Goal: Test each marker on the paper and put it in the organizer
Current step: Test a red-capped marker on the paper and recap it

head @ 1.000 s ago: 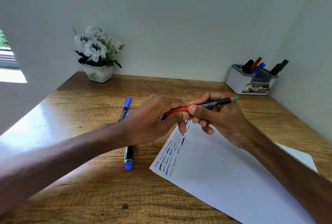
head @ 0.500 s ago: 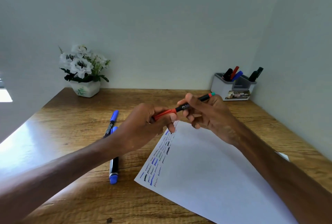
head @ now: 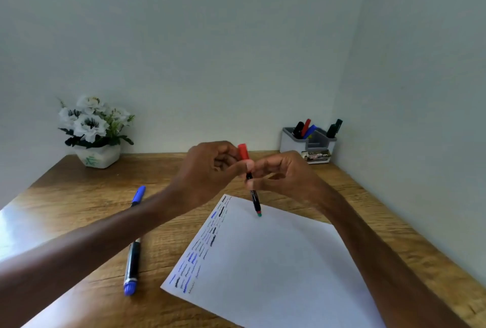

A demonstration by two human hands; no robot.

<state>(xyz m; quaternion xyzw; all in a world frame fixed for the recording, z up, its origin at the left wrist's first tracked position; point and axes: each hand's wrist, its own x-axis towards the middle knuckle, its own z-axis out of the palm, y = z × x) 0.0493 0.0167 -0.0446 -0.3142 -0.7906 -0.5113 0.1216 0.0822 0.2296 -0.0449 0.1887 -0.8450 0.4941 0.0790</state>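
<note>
Open surface [head: 342, 185] is left between the right hand [head: 285, 173], closed round the red-capped marker [head: 254, 197], and the organizer [head: 289, 143] beyond it, where room is taken by upright markers [head: 305, 128]. Left of the left hand [head: 210, 167], two blue markers [head: 132, 264] are laid; the flower pot [head: 98, 157] is set farther left.
</note>
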